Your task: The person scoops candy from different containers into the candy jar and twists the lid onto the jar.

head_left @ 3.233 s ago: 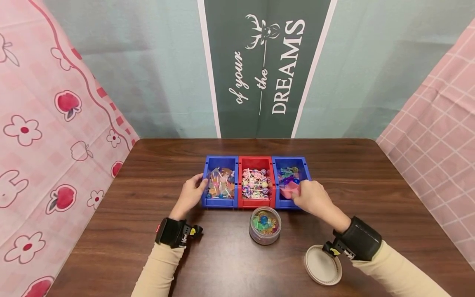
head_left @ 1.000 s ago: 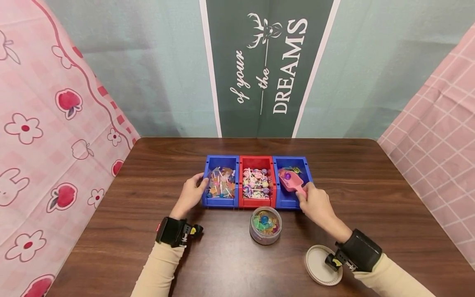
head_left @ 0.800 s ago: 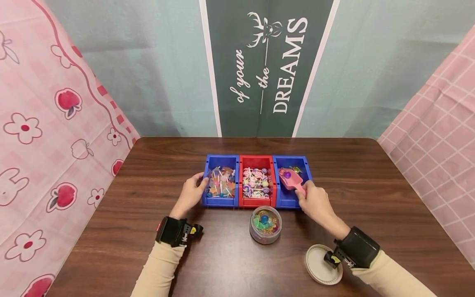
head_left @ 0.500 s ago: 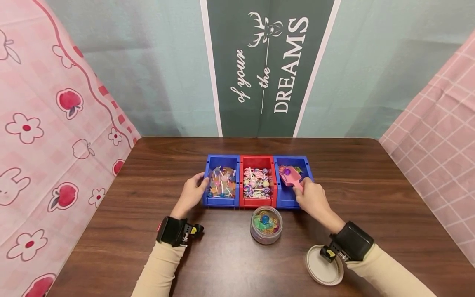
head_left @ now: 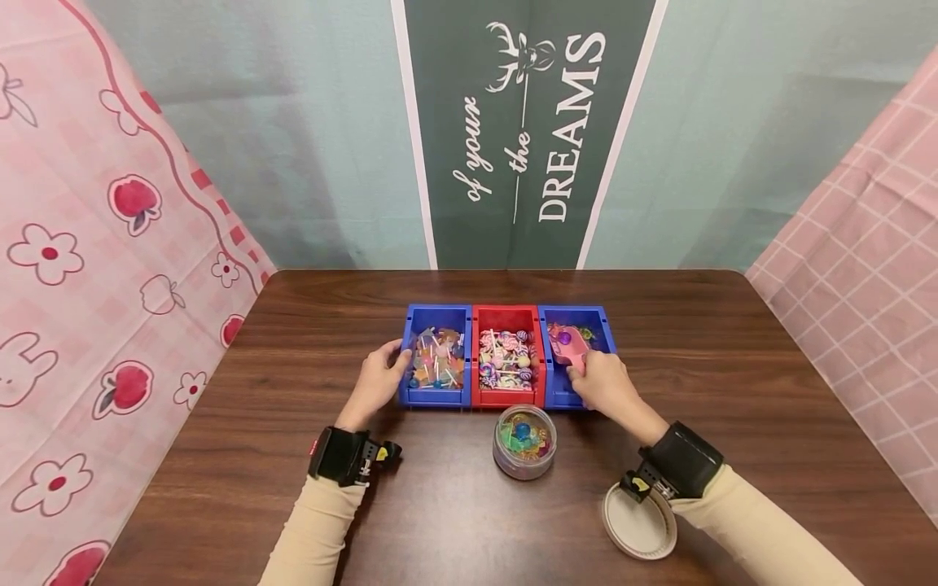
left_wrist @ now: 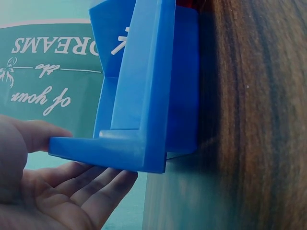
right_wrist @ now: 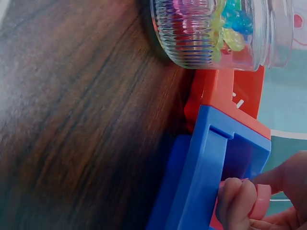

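Note:
My left hand (head_left: pixel 375 381) grips the side wall of the left blue bin (left_wrist: pixel 148 91), thumb over the rim and fingers along the outside. That bin holds clear-coloured lollipop-like pieces. In my right hand (head_left: pixel 610 389) is the handle of a pink scoop (head_left: pixel 567 348), its bowl down inside the right blue bin (head_left: pixel 563 393). A purple bead (head_left: pixel 565 338) lies in the bowl, with a few more colourful translucent pieces by it at the back of the bin. In the right wrist view the fingers (right_wrist: pixel 240 201) curl round the pink handle above the bin's front.
Between the blue bins stands a red bin (head_left: pixel 508 398) of striped lollipop pieces. In front of it, an uncovered clear jar (head_left: pixel 524 468) holds colourful translucent pieces. A round pale lid (head_left: pixel 636 525) lies on the brown table (head_left: pixel 440 521), beneath the right wrist in the head view.
The scoop has gone from the bin's front to its back and now carries a purple bead. Lately the right hand has shifted slightly left. The left hand has stayed put.

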### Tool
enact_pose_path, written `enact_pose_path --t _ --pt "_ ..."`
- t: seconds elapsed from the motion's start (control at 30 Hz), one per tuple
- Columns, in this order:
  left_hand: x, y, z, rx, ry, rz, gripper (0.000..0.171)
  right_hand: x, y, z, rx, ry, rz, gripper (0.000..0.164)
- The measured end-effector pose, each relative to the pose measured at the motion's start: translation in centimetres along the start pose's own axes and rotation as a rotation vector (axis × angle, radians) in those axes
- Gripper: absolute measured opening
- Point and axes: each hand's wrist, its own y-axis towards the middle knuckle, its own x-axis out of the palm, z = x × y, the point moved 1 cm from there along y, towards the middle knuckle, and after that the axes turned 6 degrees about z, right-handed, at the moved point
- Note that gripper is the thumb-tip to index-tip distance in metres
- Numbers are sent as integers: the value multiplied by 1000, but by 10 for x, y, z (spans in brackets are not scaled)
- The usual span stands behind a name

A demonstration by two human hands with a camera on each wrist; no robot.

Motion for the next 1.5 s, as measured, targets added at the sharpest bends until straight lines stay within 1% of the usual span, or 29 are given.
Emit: enact_pose_path --t 0.13,0.27,0.4,0.73,0.9,1.03,1.27,1.5 --pt "0 0 1 7 6 3 42 0 -1 0 22 2 -1 27" --pt "0 0 1 5 5 2 42 -2 -2 3 30 -15 23 23" --pt "-1 0 1 3 7 1 42 -2 -3 4 33 -10 25 21" --pt "0 0 0 5 13 3 42 -5 -9 7 30 6 53 21" --pt "0 0 0 8 8 6 41 -7 -12 9 32 2 81 24" --pt "0 0 0 7 5 4 41 -10 -17 11 10 15 119 25" --pt "0 0 0 17 10 4 42 -17 -25 14 -31 35 206 21" --pt "0 0 1 19 11 11 41 -26 -34 16 -65 81 235 16"
